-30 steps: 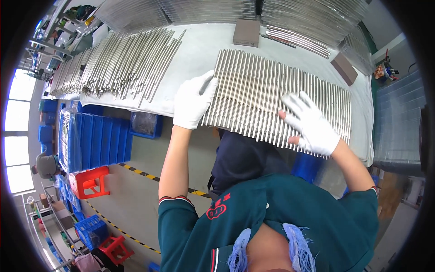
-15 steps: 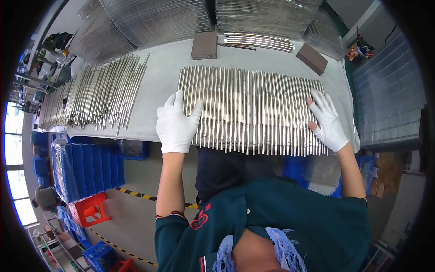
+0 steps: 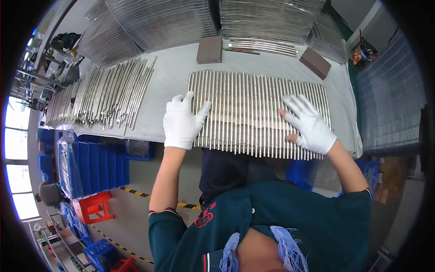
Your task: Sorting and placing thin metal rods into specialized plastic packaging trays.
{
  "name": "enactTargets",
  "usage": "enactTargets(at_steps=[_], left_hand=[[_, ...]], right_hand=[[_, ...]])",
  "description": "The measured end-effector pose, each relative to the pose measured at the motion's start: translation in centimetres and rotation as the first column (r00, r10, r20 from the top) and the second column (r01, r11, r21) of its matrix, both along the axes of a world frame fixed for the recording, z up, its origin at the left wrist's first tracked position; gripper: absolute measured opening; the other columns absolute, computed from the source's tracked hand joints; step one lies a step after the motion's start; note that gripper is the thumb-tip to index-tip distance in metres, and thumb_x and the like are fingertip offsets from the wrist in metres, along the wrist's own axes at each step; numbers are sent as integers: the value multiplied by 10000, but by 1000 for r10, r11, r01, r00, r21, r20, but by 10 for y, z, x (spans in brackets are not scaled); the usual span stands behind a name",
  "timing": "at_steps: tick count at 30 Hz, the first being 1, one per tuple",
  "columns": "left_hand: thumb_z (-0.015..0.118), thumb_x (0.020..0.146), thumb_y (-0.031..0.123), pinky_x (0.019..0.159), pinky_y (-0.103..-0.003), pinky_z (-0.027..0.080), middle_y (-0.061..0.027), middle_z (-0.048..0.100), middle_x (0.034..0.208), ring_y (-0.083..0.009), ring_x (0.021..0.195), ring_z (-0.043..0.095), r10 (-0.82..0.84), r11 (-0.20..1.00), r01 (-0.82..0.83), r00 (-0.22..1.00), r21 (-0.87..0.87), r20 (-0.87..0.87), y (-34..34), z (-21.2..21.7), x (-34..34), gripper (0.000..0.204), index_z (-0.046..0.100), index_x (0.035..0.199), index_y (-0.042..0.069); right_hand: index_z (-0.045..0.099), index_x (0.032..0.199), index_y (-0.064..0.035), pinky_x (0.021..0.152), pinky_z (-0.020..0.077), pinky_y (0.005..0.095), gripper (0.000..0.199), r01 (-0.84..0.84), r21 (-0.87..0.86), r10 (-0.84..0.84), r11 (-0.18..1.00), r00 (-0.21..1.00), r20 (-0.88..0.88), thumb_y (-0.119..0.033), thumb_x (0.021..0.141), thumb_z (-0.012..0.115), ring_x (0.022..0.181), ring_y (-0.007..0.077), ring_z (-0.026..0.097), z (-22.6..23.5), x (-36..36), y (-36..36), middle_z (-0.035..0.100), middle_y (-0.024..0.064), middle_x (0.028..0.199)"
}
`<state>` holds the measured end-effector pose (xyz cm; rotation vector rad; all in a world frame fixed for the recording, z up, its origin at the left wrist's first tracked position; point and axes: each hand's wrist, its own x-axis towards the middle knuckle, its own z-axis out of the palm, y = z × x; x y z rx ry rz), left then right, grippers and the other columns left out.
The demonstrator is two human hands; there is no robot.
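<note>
A row of slim silvery metal rods (image 3: 247,111) lies side by side on the pale table cover (image 3: 158,81) in front of me. At the row's left end rests my left hand (image 3: 179,121), in a white glove, its fingers along the outermost rods and its thumb spread over the top. My right hand (image 3: 312,129) lies flat across the rods toward the right end, fingers apart. Its white glove leaves the tips of the thumb and one finger bare. Neither hand grips a rod.
A looser heap of rods (image 3: 113,93) lies at the left. Behind the row are two brown blocks (image 3: 209,51) (image 3: 316,63) and a few separate rods (image 3: 265,46). Stacked clear plastic trays (image 3: 267,20) line the back. Blue bins (image 3: 99,165) and a red stool (image 3: 95,207) stand lower left.
My right hand has slid left, from the row's right end onto the rods. My left hand stays at the left end. The whole view has shifted slightly.
</note>
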<state>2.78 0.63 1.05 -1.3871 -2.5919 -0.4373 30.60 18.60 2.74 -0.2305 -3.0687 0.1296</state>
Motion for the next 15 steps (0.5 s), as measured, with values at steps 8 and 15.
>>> enactTargets(at_steps=[8, 15], left_hand=[[584, 810, 321, 815, -381, 452, -150, 606, 977, -315, 917, 561, -537, 805, 498, 843, 321, 38, 73, -28, -68, 329, 640, 986, 49], [547, 842, 265, 769, -371, 456, -117, 622, 929, -302, 867, 571, -516, 835, 442, 836, 326, 186, 84, -34, -77, 220, 674, 939, 114]], right_hand=[[487, 1209, -57, 994, 328, 404, 523, -123, -61, 107, 991, 969, -222, -444, 860, 454, 1170, 301, 426, -22, -138, 20, 463, 143, 1252], [536, 1153, -93, 892, 422, 363, 351, 20, -295, -96, 955, 965, -245, -305, 881, 468, 1033, 285, 525, -38, -170, 33, 533, 112, 1157]])
